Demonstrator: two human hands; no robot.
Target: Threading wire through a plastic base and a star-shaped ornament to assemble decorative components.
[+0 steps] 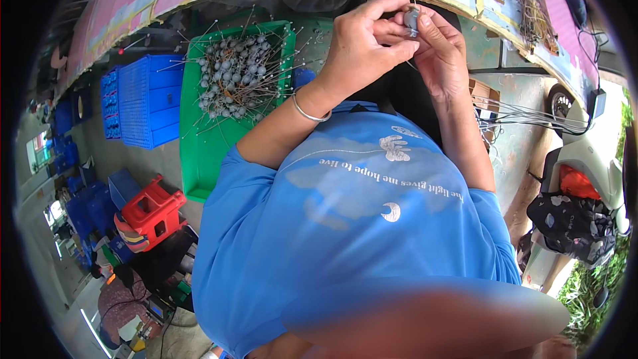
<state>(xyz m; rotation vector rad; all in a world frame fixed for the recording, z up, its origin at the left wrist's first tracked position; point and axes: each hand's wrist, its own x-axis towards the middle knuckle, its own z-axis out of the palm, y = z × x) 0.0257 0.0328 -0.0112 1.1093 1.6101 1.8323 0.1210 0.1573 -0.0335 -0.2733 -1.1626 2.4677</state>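
Note:
A small grey rounded piece (411, 20) with a thin metal wire standing up from it is held between my hands, close to the table edge. My left hand (365, 50), with a bangle on its wrist, is closed, its fingers bent against the piece's left side. On the other side, my right hand (442, 50) pinches it, thumb along its surface. Part of the piece is covered by fingers. To the left of my left forearm, a heap of similar grey balls on thin wires (236, 73) lies in a green tray (199, 166), many wires poking over the rim.
A pink-covered table (126, 10) with taped edging curves across the top. More thin wires (535, 20) lie on it at right. Blue crates (153, 103) and a red plastic stool (156, 209) stand left. Cables (525, 112) hang at right near a scooter (588, 153). Another person (123, 299) is lower left.

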